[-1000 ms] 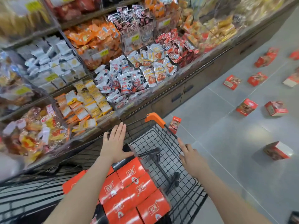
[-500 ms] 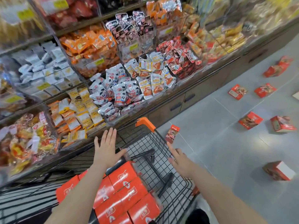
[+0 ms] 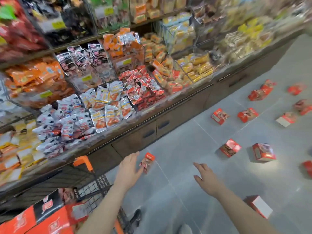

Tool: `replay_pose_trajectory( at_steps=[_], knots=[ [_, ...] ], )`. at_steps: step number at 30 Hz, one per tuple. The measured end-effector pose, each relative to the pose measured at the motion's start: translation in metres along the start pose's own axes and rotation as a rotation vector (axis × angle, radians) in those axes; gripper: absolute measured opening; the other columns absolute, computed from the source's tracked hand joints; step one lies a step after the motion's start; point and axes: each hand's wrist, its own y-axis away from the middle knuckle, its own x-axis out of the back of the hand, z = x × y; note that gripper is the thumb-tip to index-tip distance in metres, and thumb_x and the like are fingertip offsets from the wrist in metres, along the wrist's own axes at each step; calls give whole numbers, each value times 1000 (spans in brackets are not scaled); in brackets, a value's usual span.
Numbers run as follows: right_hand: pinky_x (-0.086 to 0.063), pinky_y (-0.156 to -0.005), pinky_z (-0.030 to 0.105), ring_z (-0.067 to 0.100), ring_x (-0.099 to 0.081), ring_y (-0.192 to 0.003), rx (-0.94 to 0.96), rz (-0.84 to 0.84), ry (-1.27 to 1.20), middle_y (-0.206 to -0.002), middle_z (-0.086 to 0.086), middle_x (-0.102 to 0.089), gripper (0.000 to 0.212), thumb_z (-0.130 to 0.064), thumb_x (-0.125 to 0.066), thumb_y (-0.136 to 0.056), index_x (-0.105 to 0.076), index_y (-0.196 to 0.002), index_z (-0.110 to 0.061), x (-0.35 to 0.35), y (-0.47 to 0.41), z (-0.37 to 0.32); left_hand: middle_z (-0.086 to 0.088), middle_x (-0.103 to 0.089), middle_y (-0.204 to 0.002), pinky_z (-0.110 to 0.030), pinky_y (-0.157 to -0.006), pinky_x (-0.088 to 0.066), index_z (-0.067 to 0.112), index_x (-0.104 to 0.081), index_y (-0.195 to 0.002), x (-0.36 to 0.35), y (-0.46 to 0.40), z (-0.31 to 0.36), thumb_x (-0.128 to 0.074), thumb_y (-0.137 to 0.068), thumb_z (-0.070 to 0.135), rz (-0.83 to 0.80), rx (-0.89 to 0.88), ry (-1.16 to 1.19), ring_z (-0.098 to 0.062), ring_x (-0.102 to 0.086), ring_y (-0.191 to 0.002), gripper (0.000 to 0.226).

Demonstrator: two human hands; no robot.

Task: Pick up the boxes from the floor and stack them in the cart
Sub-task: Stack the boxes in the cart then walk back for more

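The black wire cart [image 3: 94, 186] with orange corners stands at the lower left, and several orange-red boxes [image 3: 50, 220] lie packed inside it. My left hand [image 3: 129, 168] is stretched out past the cart's end with straight fingers, holding nothing. Just beyond its fingertips a small red box [image 3: 147, 162] stands on the grey floor. My right hand [image 3: 206, 179] hovers over the floor, fingers spread and empty. Several red boxes are scattered on the floor to the right, among them one at mid right [image 3: 230, 147], a taller one [image 3: 263, 152] and one by my right forearm [image 3: 260, 206].
Store shelves [image 3: 118, 92] crammed with snack packets run along the left and top. Dark cabinet doors [image 3: 152, 132] line their base. Grey floor tiles [image 3: 185, 200] spread to the right, with further red boxes [image 3: 219, 115] lying far out.
Both hands have left the cart and moved right, out over the floor. The view has swung right, so the cart now sits lower left and more floor boxes show.
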Motion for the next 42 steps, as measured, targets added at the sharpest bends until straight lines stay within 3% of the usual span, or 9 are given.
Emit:
replay_pose_trajectory(
  at_steps=[2,6,15,19,22,29,33,38,42],
  knots=[
    [-36,-103,33,23,-38,-131,-40,-9,-6,-146,1,-30,54,-33,-41,-100,-23,-149,-23,16,-1,25,-10,-51,-137,-37,-104,-36,10,-44,-138,-14,-14,22,-46,-85,51,-43,11,13,-30,-47,-126,66],
    [-36,-103,34,24,-37,-132,-74,-27,-15,-147,3,-29,54,-32,-40,-100,-22,-150,-21,33,-17,56,-15,-62,-117,-41,-92,-48,7,-56,-124,-37,-37,37,-30,-76,62,-34,36,31,-35,-57,-109,78],
    [-38,-102,32,20,-38,-132,-47,-121,8,-147,1,-30,55,-37,-38,-100,-19,-150,-24,42,-104,71,-15,-54,-130,-37,-98,-40,9,-44,-138,-73,-101,4,-28,-68,63,-180,164,78,-32,-51,-119,90],
    [-40,-102,35,21,-38,-132,-96,-157,6,-146,1,-33,55,-38,-39,-100,-21,-149,-23,33,-161,85,-14,-52,-133,-37,-99,-39,9,-43,-139,-99,-151,-19,-41,-72,54,-249,240,37,-32,-48,-122,80],
    [-41,-100,36,24,-42,-128,-110,-171,-29,-145,1,-34,55,-39,-40,-99,-23,-149,-24,16,-201,96,-14,-50,-136,-36,-102,-38,7,-44,-138,-136,-187,-38,-33,-66,63,-281,276,23,-31,-46,-124,92],
    [-32,-98,28,23,-43,-127,-101,-197,-94,-146,2,-34,53,-32,-43,-100,-26,-148,-21,-73,-297,143,-8,-38,-147,-34,-101,-36,17,-34,-144,-271,-255,-102,-63,-85,38,-398,375,-77,-26,-37,-132,69],
    [-29,-97,25,23,-39,-130,-96,-254,-117,-147,3,-33,53,-29,-42,-100,-25,-149,-19,-151,-353,179,-7,-32,-150,-37,-103,-34,15,-27,-147,-359,-285,-159,-71,-78,41,-356,460,-147,-26,-33,-134,85],
    [-33,-101,30,23,-41,-130,-93,-284,-138,-148,2,-33,53,-32,-42,-100,-25,-149,-21,-248,-409,220,-20,-20,-154,-46,-109,-29,7,-10,-150,-456,-307,-235,-81,-65,49,-261,621,-195,-36,-24,-139,118],
    [-35,-100,32,24,-42,-130,-84,-294,-166,-146,2,-34,54,-31,-45,-98,-26,-148,-23,-290,-434,233,-19,-42,-134,-47,-99,-37,9,-23,-142,-482,-323,-256,-82,-58,51,-152,670,-151,-39,-42,-122,111]
  ],
)
